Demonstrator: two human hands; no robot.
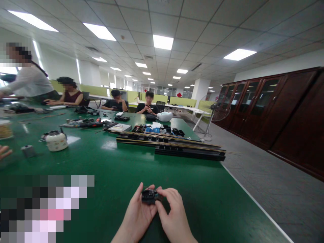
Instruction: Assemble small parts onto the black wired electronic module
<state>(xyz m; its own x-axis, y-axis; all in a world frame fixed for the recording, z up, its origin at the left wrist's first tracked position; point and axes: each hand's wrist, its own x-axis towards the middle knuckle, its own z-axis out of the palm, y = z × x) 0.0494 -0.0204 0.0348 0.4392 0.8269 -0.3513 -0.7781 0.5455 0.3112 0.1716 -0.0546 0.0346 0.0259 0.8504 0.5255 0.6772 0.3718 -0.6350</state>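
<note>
While four people sit or stand along the far edge at the upper left of the frame, one long green table point(121, 168) fills the left and centre, under a tiled ceiling with rows of light panels. One dark wooden cabinet wall point(278, 108) runs along the right side, above a grey floor, with one standing fan point(217, 111) before it. Across the middle of the table lie two long black rails point(172, 146) with yellow edges, between the person's hands and the clutter of tools further back. One white kettle point(56, 140) stands at centre left, one small grey cylinder point(27, 151) beside it. At the bottom centre, the left hand point(138, 216) and right hand point(172, 216) together pinch one small black part point(150, 196) just above the table.
</note>
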